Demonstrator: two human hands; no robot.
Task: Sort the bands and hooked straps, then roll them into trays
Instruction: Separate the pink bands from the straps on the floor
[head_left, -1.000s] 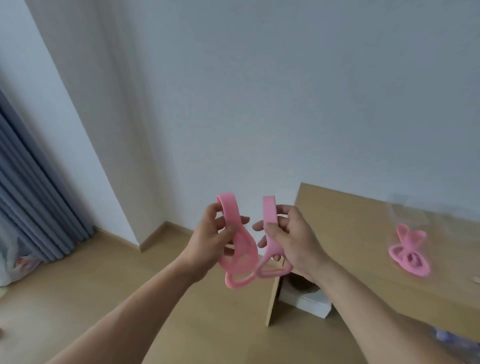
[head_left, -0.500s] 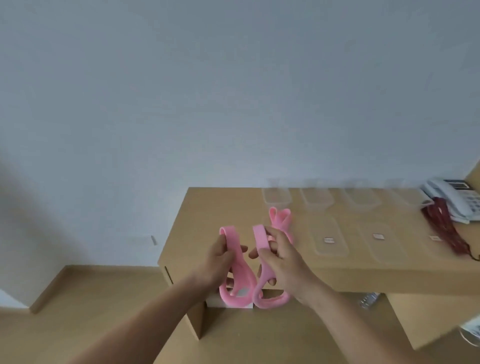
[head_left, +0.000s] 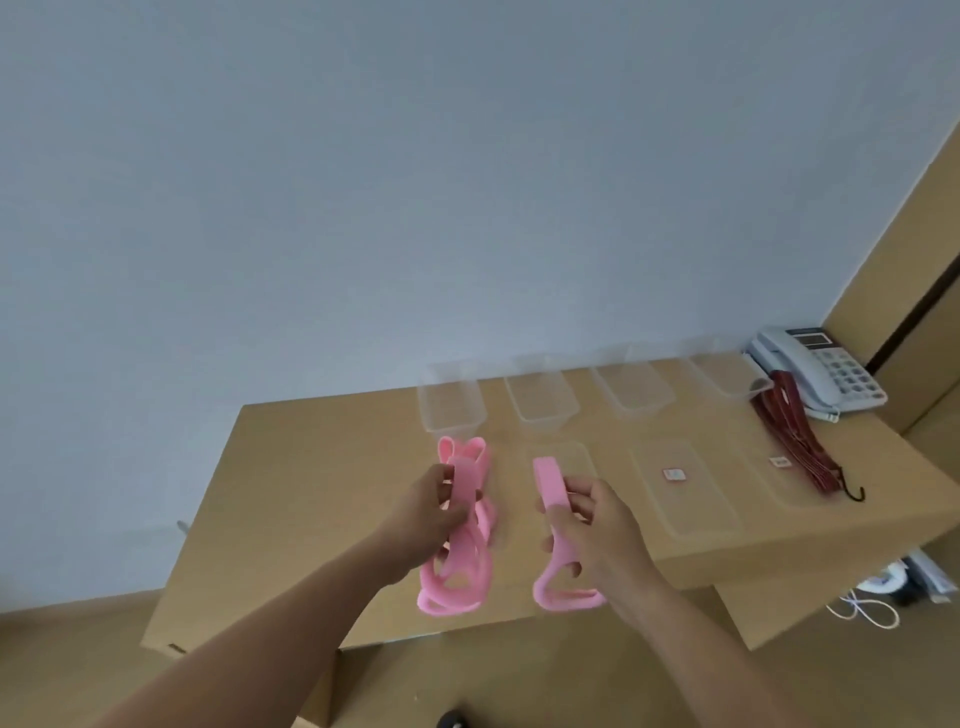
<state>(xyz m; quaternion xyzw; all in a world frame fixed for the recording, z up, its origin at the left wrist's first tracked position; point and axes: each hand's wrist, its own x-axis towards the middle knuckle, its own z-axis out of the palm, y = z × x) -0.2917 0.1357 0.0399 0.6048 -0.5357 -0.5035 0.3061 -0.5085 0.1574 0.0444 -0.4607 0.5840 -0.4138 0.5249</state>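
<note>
Left hand (head_left: 431, 519) grips one pink band (head_left: 453, 592), right hand (head_left: 597, 530) grips a second band (head_left: 548, 480), held apart over the desk (head_left: 311, 493) edge, seemingly to sort them; trays (head_left: 540, 410) sit beyond.

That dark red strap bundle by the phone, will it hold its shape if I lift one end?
Probably not: the dark red strap bundle lies in slack strands, so it would likely sag and spread. Its black hook may snag.

A single head-worn camera looks forward and down, close over the left hand (head_left: 423, 519) and right hand (head_left: 597, 535), toward the table (head_left: 311, 467) and wall (head_left: 415, 182) beyond
</note>
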